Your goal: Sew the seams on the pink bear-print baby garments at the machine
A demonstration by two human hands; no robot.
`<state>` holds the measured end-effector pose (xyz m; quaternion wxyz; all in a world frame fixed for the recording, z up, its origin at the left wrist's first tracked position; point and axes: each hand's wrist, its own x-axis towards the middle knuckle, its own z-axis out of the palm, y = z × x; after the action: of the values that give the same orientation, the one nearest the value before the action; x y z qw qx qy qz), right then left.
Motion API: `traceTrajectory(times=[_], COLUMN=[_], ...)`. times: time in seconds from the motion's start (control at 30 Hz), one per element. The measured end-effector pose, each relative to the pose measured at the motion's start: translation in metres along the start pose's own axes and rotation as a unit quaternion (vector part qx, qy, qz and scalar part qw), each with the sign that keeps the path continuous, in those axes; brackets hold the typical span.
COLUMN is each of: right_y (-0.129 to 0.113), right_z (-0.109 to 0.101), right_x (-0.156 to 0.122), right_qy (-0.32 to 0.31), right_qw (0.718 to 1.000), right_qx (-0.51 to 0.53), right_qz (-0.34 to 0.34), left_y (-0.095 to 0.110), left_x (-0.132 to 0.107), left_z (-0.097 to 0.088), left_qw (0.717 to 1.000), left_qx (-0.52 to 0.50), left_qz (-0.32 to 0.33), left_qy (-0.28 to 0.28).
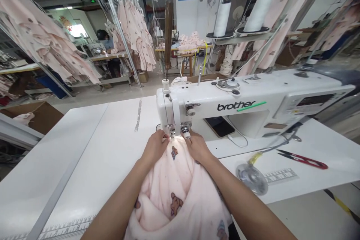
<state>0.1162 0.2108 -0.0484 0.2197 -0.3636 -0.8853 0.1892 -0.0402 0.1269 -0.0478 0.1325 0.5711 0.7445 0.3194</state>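
Note:
A pale pink plush fabric piece (182, 180) printed with small brown bears lies gathered under the lit needle area of a white sewing machine (202, 101). Its lower part hangs down between my forearms. My left hand (155, 145) pinches the fabric at the left of the presser foot (173, 134), thumb and fingers together. On the other side, my right hand (199, 146) grips the fabric close to the machine head; its fingertips are partly hidden behind the tension knob. The stitching point itself is covered by the foot and folds.
On the table right of the machine arm are a phone (219, 125) with a cable, red-handled thread snips (303, 159), a clear round dish (252, 179) and a ruler (282, 175). Thread cones (222, 18) stand behind. Hanging pink garments (135, 30) and a person (107, 41) are farther back.

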Motion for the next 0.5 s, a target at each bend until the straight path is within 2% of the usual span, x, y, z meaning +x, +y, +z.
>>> traceTrajectory(times=[0.2,0.33,0.43,0.5], right_y=[-0.001,0.012,0.022,0.014], right_z=[-0.001,0.007,0.013,0.014], right_x=[0.000,-0.001,0.010,0.011], right_qy=[-0.015,-0.025,-0.051,-0.087], right_qw=[0.999,0.998,0.998,0.993], right_qx=[0.028,0.023,0.029,0.057], right_qz=[-0.028,-0.045,-0.023,-0.056], left_y=[0.005,0.012,0.006,0.001], left_x=[-0.003,-0.016,-0.043,-0.079], left_z=[0.002,-0.008,-0.026,-0.042], left_qw=[0.999,0.995,0.992,0.987], left_qx=[0.039,0.058,0.041,-0.068], left_qz=[-0.037,-0.083,-0.114,-0.131], left_qy=[0.007,0.000,-0.029,-0.070])
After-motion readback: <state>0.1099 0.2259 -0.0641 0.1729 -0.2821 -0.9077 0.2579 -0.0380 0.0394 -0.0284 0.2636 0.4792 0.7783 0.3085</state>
